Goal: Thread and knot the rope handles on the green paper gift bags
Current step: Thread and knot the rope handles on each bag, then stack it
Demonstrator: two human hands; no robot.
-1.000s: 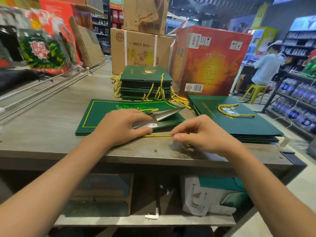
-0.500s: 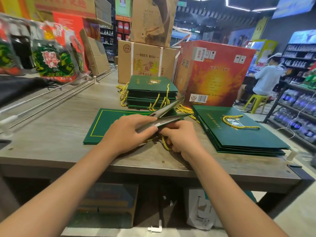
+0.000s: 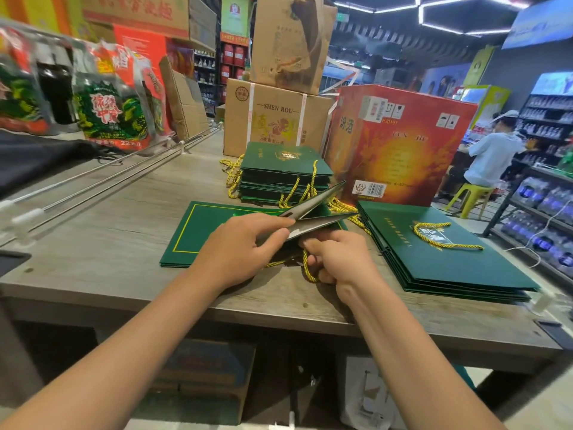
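On the wooden counter [image 3: 124,231], both hands work: left hand [image 3: 238,246] parts green bag [image 3: 198,234], right hand [image 3: 338,259] grips rope [image 3: 307,268].

A flat gift bag [image 3: 198,234] lay on the worktop [image 3: 124,212] near its front edge, its mouth end propped open toward the right. The left hand [image 3: 238,246] rested on the bag and the right hand [image 3: 338,259] sat just right of it, with a rope [image 3: 307,268] between them. Behind the bag stood a stack of bags [image 3: 282,172]. To the right lay another pile of bags [image 3: 446,262] with a rope handle [image 3: 440,237] on top. Two cartons [image 3: 263,119] [image 3: 400,144] stood side by side at the back of the worktop, a third carton [image 3: 288,41] on the left one.
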